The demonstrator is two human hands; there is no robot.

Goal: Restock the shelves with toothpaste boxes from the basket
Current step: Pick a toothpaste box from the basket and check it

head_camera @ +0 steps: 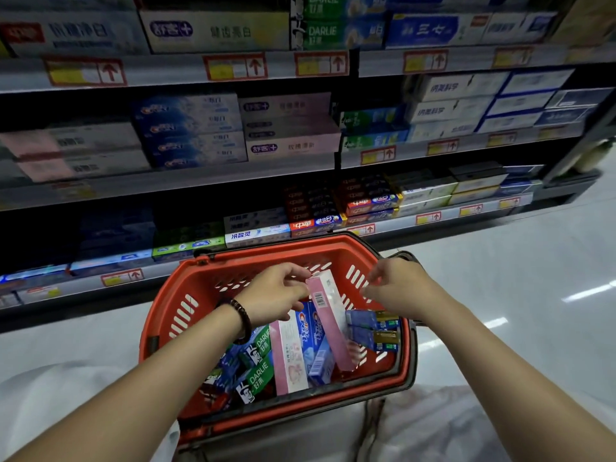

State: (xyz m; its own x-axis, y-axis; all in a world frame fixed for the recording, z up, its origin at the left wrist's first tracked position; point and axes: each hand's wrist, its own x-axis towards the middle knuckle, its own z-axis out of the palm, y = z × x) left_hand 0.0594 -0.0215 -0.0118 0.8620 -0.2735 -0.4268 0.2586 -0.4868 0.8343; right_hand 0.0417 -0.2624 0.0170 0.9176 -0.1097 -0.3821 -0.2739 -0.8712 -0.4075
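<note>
Over basket [266, 245], left hand [276, 295] pinches pink box [328, 316], far end raised.

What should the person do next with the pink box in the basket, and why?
Probably lift the pink box clear of the red basket. The left hand pinches its upper end, it stands tilted above the other boxes, and the right hand hovers beside it, holding nothing. Similar-looking pink shelf boxes sit on the second shelf, a likely destination.
</note>
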